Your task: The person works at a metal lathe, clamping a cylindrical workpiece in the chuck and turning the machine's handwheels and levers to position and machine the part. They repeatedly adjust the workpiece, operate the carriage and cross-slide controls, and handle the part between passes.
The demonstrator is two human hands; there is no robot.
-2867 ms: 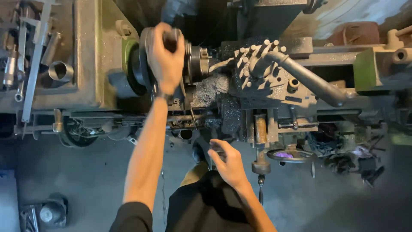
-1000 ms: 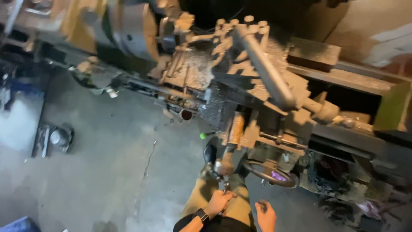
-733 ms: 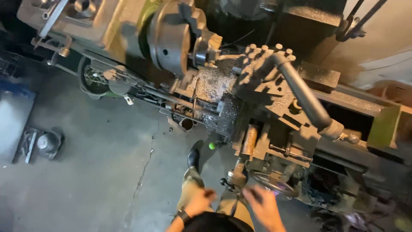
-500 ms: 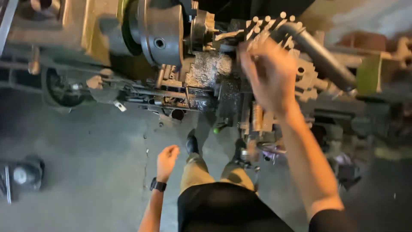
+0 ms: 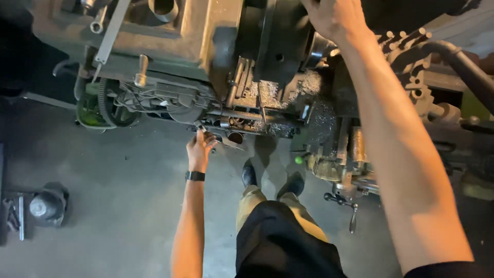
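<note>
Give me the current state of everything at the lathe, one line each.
left hand: on a small lever at the lathe's front
right hand: resting up by the chuck
chuck: blur-free, jaws hidden
lathe bed: covered in metal chips
green-knobbed lever: untouched
crank handle: hanging down, untouched

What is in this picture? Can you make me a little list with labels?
Place: workshop with a grey concrete floor
Machine: big old metal lathe, with metal shavings on it
Left hand: low down, grip on a small lever at the lathe's front
Right hand: reaching up to the top of the lathe by the round chuck
Wrist: black watch on the left arm
Floor: black shoes; a round metal part to the left
</note>
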